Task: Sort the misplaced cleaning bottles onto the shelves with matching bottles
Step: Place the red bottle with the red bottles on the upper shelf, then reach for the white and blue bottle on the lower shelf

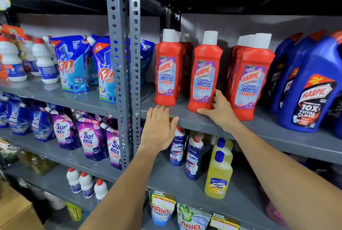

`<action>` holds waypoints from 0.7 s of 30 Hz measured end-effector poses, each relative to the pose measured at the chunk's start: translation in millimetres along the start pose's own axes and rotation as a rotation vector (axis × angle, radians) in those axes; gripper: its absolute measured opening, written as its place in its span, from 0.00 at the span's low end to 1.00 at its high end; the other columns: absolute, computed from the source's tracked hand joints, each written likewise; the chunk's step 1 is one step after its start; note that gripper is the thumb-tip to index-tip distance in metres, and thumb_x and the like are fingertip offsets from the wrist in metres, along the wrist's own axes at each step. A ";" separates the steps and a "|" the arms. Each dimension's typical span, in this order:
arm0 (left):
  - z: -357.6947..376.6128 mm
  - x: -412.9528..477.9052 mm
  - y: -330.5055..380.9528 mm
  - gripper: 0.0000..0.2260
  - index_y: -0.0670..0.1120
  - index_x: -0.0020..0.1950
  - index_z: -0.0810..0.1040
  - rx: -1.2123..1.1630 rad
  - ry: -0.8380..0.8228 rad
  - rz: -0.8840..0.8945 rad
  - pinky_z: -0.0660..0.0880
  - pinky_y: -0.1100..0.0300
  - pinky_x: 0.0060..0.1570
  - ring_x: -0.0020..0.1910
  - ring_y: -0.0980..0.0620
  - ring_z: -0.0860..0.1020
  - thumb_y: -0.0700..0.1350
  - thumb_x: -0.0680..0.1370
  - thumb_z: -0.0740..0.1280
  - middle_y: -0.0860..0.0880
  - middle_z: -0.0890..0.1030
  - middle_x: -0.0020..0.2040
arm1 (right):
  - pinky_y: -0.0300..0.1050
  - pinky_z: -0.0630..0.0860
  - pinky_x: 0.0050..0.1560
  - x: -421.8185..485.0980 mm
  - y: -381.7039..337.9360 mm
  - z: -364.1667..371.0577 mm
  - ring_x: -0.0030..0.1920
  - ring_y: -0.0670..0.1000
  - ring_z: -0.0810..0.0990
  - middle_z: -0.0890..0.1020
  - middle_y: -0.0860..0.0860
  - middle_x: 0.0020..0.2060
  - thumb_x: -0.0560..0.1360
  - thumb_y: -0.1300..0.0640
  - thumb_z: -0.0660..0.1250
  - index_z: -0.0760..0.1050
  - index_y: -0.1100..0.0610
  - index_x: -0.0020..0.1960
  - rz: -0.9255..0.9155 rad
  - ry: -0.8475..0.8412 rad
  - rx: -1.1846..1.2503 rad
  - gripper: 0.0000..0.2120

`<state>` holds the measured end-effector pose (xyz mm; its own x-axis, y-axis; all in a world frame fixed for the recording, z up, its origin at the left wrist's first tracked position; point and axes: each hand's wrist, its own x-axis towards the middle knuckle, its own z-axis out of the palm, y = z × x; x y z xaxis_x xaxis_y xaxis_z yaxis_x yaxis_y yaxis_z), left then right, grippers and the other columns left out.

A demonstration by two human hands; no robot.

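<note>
Our left hand (159, 128) lies flat and open, holding nothing, against the shelf (259, 128) edge at centre frame; our right hand (220, 109) wraps the base of the red Harpic bottle (204, 74) standing upright there.

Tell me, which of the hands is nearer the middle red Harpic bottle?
Right. The right hand touches the middle red Harpic bottle at its base; the left hand rests flat below, apart.

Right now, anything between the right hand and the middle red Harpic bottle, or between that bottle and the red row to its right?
Nothing visible. The right hand already touches the middle red Harpic bottle at its base. Only bare shelf separates it from the red Harpic row on its right.
</note>
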<state>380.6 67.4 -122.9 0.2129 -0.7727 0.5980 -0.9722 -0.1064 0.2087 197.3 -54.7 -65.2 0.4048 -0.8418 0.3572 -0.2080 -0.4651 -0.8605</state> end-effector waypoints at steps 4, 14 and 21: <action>-3.0 -0.2 -0.5 0.25 0.42 0.73 0.65 0.035 -0.036 0.009 0.49 0.47 0.78 0.76 0.44 0.61 0.56 0.83 0.49 0.44 0.69 0.74 | 0.56 0.76 0.68 -3.2 -1.0 -0.2 0.68 0.53 0.76 0.76 0.54 0.70 0.68 0.63 0.81 0.62 0.55 0.76 -0.022 0.040 -0.026 0.43; 13.6 -46.2 -17.3 0.32 0.41 0.81 0.45 0.269 0.044 0.057 0.50 0.44 0.79 0.81 0.42 0.42 0.60 0.84 0.45 0.39 0.43 0.82 | 0.35 0.67 0.66 -50.5 -6.9 -3.5 0.71 0.44 0.70 0.71 0.49 0.72 0.65 0.54 0.83 0.63 0.49 0.76 -0.222 0.263 0.051 0.45; 64.5 -104.8 -27.9 0.33 0.41 0.81 0.46 0.264 -0.097 0.071 0.52 0.44 0.78 0.81 0.43 0.45 0.60 0.83 0.48 0.41 0.45 0.82 | 0.42 0.75 0.66 -119.1 21.7 25.9 0.61 0.48 0.76 0.72 0.48 0.58 0.67 0.55 0.80 0.68 0.45 0.63 -0.442 0.362 0.036 0.31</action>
<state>379.1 110.9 -241.3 0.1459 -0.8390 0.5242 -0.9788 -0.1995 -0.0468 167.7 42.5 -135.8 0.1145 -0.6121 0.7824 -0.0548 -0.7903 -0.6103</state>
